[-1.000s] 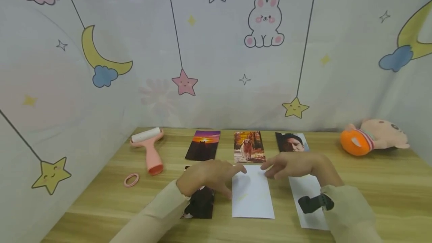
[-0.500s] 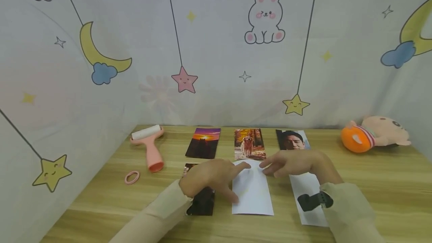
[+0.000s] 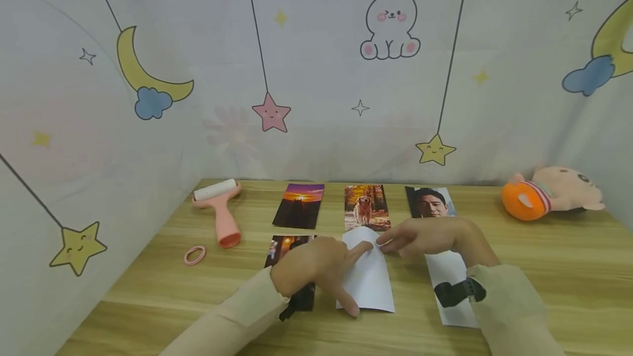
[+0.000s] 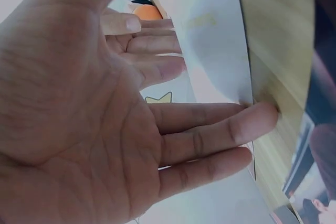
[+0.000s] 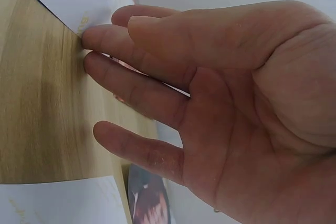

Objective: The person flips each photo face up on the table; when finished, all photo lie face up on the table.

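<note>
A white paper card point(image 3: 372, 284), its blank back up with faint yellow print, lies in the middle of the front row, curved along its upper edge. My left hand point(image 3: 318, 268) is over its left side, index finger extended across the upper part and thumb by the lower edge. In the left wrist view its fingers point(image 4: 210, 137) are fairly straight beside the card's edge. My right hand point(image 3: 427, 235) has its fingertips at the card's upper right corner; in the right wrist view the fingers point(image 5: 142, 93) are spread and nearly straight. A dark photo point(image 3: 304, 298) is partly hidden beneath the left hand and wrist.
Behind stand in a row a sunset photo point(image 3: 298, 207), a dog photo point(image 3: 366, 207) and a portrait photo point(image 3: 430, 202). Another white card point(image 3: 457, 312) lies under the right wrist. A pink roller point(image 3: 225, 218) and pink ring point(image 3: 195, 255) lie left, a plush toy point(image 3: 529, 202) right.
My left hand has shifted right across the card, its thumb moving toward the card's lower edge. The card has turned slightly and its upper edge now curves more. The right fingertips have edged left.
</note>
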A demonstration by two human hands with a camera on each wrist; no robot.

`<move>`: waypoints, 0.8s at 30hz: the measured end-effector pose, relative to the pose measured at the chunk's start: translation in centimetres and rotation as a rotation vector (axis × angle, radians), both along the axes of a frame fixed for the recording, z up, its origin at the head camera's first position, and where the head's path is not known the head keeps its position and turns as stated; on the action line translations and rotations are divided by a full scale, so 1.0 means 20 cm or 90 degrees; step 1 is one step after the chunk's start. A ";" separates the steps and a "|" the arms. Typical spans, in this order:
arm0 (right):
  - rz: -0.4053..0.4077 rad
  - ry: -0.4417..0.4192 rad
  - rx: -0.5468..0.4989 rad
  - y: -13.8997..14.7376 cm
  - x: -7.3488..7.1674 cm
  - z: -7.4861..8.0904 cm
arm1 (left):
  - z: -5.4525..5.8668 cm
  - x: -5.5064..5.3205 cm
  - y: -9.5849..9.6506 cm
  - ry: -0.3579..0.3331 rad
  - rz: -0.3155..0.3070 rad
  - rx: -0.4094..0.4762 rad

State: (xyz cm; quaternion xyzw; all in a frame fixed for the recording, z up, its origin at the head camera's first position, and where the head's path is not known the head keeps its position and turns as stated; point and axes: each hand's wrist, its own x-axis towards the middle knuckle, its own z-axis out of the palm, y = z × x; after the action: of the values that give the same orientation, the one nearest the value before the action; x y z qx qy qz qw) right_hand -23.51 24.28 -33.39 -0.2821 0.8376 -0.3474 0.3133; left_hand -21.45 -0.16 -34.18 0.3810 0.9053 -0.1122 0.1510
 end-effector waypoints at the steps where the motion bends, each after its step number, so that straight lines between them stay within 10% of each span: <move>1: 0.001 0.000 0.000 0.00 0.00 0.00 | 0.00 0.00 0.00 0.005 -0.003 -0.004; 24: -0.062 0.026 0.029 0.04 0.01 0.02 | -0.03 0.05 0.03 0.056 -0.019 -0.056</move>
State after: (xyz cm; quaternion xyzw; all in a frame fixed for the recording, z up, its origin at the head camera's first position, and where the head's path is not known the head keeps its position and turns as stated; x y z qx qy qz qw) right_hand -23.25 25.01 -32.95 -0.2409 0.8643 -0.3368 0.2853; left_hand -20.54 0.51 -34.78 0.3825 0.8993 -0.1706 0.1259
